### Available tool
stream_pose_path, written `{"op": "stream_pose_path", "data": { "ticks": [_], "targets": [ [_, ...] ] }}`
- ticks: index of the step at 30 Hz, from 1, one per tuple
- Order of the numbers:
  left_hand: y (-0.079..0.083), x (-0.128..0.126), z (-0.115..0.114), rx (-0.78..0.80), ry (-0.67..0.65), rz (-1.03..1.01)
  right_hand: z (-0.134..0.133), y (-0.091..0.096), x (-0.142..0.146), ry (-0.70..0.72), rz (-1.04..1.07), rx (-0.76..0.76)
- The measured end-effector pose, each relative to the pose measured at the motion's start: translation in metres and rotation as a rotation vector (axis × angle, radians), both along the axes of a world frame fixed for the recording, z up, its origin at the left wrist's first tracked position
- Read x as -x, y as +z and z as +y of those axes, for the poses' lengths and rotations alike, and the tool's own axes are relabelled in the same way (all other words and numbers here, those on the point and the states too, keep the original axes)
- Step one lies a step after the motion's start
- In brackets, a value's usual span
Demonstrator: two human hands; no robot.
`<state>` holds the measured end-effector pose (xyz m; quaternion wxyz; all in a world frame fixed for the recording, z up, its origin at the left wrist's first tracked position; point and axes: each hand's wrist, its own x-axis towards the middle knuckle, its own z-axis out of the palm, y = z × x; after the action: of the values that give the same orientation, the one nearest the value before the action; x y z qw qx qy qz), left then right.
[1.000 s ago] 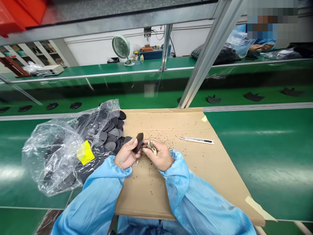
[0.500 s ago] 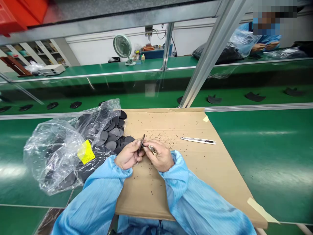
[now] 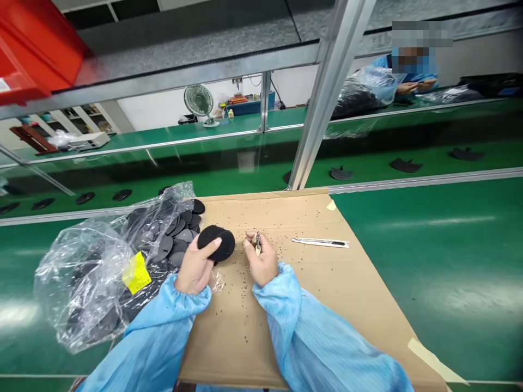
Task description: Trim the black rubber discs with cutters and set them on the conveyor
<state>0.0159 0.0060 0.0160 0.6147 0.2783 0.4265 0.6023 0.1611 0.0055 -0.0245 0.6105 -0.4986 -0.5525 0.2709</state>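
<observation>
My left hand is closed on a flat black oval disc, thumb across its face. The disc is turned face-on towards me; a second dark rounded edge shows beside it, perhaps another disc. Apart from it, to the right, my right hand is closed around small nippers, whose metal jaws point up and away and whose handles are mostly hidden in the palm. Left of my hands, more black discs spill from a clear plastic bag with a yellow label.
Brown cardboard strewn with tiny black bits covers the bench before me. A utility knife lies on it at the right. Behind it, a metal post rises beside a green conveyor carrying black parts. A co-worker sits beyond.
My hands have moved apart. The disc has turned from edge-on to face-on, and the nippers have come away from it. The whole view has shifted slightly.
</observation>
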Motion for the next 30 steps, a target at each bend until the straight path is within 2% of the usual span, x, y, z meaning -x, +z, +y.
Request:
{"op": "stream_pose_path", "data": {
  "ticks": [2, 4, 7, 8, 10, 12, 15, 21, 26, 30],
  "targets": [
    [0.012, 0.0, 0.016, -0.091, -0.002, 0.169, 0.005, -0.007, -0.002, -0.03, 0.032, 0.074],
    [0.023, 0.002, 0.046, -0.216, 0.035, 0.463, 0.01, -0.012, -0.002, -0.037, 0.067, 0.113],
    [0.035, 0.005, 0.107, -0.386, 0.182, 1.132, 0.014, -0.017, -0.002, -0.058, 0.149, 0.143],
    [0.038, 0.005, 0.128, -0.434, 0.177, 1.318, 0.015, -0.018, -0.002, -0.064, 0.176, 0.151],
    [0.04, 0.001, 0.164, -0.446, 0.166, 1.578, 0.016, -0.019, -0.001, -0.072, 0.213, 0.162],
    [0.037, -0.01, 0.19, -0.335, 0.102, 1.741, 0.017, -0.019, -0.002, -0.077, 0.233, 0.167],
    [0.022, -0.043, 0.213, -0.192, -0.042, 1.786, 0.018, -0.02, -0.001, -0.095, 0.26, 0.166],
    [-0.008, -0.134, 0.246, -0.248, -0.205, 1.654, 0.017, -0.018, 0.005, -0.16, 0.376, 0.226],
    [-0.021, -0.196, 0.277, -0.243, -0.267, 1.569, 0.011, -0.007, 0.007, -0.251, 0.441, 0.259],
    [-0.031, -0.227, 0.293, -0.223, -0.244, 1.467, 0.01, -0.006, 0.006, -0.197, 0.479, 0.246]
  ]
}}
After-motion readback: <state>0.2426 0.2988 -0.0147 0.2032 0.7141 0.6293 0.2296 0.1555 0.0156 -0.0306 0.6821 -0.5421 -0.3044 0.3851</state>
